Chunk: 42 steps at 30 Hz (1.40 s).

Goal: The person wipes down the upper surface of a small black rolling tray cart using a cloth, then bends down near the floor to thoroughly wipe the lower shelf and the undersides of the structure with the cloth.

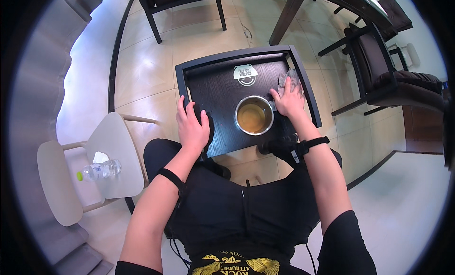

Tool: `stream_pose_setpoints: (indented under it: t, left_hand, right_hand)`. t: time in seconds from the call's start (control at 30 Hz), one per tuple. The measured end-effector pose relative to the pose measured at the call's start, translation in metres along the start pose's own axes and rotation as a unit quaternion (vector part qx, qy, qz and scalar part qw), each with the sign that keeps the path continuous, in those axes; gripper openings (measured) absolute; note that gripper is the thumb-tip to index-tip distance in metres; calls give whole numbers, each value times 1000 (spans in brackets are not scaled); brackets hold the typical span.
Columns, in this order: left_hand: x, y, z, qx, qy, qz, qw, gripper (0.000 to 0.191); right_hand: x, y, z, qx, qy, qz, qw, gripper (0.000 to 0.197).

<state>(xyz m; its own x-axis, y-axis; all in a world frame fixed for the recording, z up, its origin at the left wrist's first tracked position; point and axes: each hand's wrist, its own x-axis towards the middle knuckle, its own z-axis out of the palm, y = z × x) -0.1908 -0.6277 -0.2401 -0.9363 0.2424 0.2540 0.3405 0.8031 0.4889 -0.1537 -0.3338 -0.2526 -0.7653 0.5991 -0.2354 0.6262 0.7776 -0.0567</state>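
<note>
My right hand point(290, 99) lies with spread fingers over a crumpled grey cloth point(283, 82), holding it under the palm against a small black wood-grain table point(213, 86). This cloth sits in the right part of the top, beside the raised rim. Just left of the hand stands a round stainless steel pot point(254, 115) with yellowish-brown liquid inside. My left hand point(192, 127) is at the table's left edge, fingers apart and with nothing in it. Whether its fingertips touch the rim, I cannot tell. A white smiling-face sticker point(245, 75) bearing writing marks the far part of the top.
A pale chair point(113, 161) to the left carries a clear plastic bottle point(101, 170) with a green cap and a white tissue point(101, 157). Dark chairs point(369, 61) and a larger table's leg point(288, 17) stand beyond, on the tiled floor point(149, 72). A grey curtain point(39, 108) hangs at left.
</note>
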Motion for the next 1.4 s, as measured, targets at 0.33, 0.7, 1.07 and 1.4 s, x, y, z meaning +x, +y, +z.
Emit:
stream_pose_setpoints:
  t: [0.33, 0.7, 1.07, 1.4]
  left_hand:
    - [1, 0, 0, -9, -16, 3, 1000, 36]
    - [0, 2, -2, 1, -15, 1, 1000, 31]
    - [1, 5, -1, -25, -5, -3, 1000, 30]
    - [2, -4, 4, -34, 20, -4, 999, 32]
  right_hand:
    - [-43, 14, -5, -202, -83, -31, 975, 95]
    - [-74, 21, -13, -223, -142, -96, 960, 44]
    - [-96, 23, 5, -60, 53, -166, 983, 25]
    - [-145, -36, 24, 85, 15, -379, 921, 26]
